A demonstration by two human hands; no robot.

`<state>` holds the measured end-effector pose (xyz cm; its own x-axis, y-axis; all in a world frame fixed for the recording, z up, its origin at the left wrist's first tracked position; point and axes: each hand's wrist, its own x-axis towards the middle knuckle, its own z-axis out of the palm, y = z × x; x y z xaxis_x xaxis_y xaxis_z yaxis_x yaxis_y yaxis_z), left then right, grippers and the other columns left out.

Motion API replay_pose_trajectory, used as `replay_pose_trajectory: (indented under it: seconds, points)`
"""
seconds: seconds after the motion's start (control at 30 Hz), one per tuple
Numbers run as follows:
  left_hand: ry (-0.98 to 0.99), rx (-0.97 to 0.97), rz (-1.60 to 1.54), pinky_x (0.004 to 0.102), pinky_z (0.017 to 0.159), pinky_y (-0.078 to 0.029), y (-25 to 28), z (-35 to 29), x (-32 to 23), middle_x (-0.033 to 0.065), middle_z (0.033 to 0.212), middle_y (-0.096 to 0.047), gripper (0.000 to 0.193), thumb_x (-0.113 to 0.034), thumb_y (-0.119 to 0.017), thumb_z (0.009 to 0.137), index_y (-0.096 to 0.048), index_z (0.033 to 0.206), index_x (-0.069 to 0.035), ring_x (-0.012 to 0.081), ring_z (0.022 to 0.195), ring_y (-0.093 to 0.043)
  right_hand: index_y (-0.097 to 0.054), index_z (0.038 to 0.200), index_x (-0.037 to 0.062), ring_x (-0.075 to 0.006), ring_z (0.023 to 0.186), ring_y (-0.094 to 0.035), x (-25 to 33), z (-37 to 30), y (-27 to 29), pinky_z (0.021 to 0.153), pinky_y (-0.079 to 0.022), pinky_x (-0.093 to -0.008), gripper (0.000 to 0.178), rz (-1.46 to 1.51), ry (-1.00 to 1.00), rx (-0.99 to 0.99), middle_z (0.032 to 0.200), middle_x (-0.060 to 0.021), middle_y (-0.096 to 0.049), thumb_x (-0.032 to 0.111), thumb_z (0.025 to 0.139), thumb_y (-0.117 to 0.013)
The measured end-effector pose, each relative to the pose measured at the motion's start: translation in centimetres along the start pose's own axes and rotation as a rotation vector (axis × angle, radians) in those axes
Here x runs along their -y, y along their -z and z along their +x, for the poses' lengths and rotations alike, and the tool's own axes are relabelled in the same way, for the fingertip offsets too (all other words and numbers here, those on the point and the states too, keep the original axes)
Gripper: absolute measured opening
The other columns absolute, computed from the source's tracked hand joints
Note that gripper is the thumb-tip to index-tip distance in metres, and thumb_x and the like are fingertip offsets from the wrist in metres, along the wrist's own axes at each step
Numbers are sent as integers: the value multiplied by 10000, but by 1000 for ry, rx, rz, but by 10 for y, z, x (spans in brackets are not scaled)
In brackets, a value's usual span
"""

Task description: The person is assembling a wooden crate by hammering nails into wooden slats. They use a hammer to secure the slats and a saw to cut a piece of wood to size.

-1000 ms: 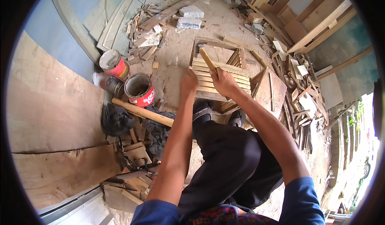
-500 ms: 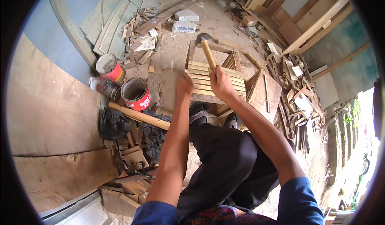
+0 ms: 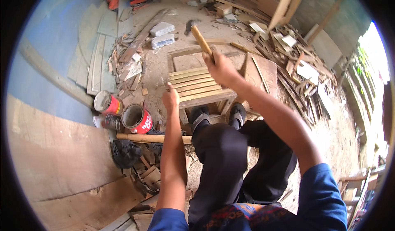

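In front of my feet stands a wooden chair frame [image 3: 205, 99] with several pale slats [image 3: 195, 84] laid side by side across its seat. My right hand [image 3: 223, 69] is closed round the wooden handle of a hammer [image 3: 201, 40]. The hammer is raised over the slats, its dark metal head pointing away from me and to the left. At the left ends of the slats is my left hand [image 3: 170, 97], its fingers drawn together by the seat's edge. Whatever they pinch is too small or hidden to make out.
Red paint cans [image 3: 138, 119] stand on the left, beside a rounded wooden pole [image 3: 154, 138] and a black bag [image 3: 125, 152]. Two pale blocks [image 3: 163, 41] lie beyond the chair. Scrap wood [image 3: 302, 72] is heaped along the right, and boards [image 3: 96, 62] lean against the left wall.
My view has shifted, so the chair sits further left. The hammer is raised higher off the slats, and my left hand stays at their left ends.
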<state>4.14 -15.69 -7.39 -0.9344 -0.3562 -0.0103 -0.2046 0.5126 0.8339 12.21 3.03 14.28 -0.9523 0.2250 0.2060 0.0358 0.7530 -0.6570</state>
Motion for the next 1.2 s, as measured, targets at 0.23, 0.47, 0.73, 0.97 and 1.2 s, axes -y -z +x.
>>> replay_pose_trajectory:
  seconds: [0.23,0.47,0.73,0.97,1.2]
  points:
    - [-654,-74,-11,451,880,-515,-2,2,-34,208,1104,-664,387,-328,-607,997,-586,1194,4,331,984,-656,-608,955,-41,-353,651,-614,-76,-76,156,631,-479,-459,515,272,31,-362,723,-214,-632,459,1047,-524]
    - [-1038,1089,108,298,832,-505,34,-121,-235,62,932,-706,261,-230,-605,1023,-682,1059,17,128,892,-646,-576,1108,-5,-382,629,-611,-271,-303,89,597,-463,-473,270,91,-446,-633,722,-223,-590,252,1072,-502]
    - [-1568,1447,149,388,833,-545,-30,-316,-283,171,1044,-723,249,-213,-599,993,-689,1103,-9,314,929,-704,-589,968,-7,-486,782,-661,-344,-499,-79,686,-496,-559,408,-24,-1094,-291,796,-288,-669,398,1000,-624]
    - [-1564,1718,445,446,827,-557,-53,-332,-258,166,1003,-725,265,-284,-653,949,-703,1048,-44,351,951,-699,-532,1116,22,-422,1042,-581,-393,-500,-81,867,-503,-467,347,-367,-728,-384,1024,-230,-584,244,917,-709]
    - [-1285,1508,616,382,882,-534,-80,-264,-267,180,1061,-736,307,-249,-634,963,-698,1125,4,310,974,-702,-720,943,18,-398,790,-673,-491,-401,-36,751,-529,-464,192,-52,-881,-657,841,-217,-683,207,911,-713]
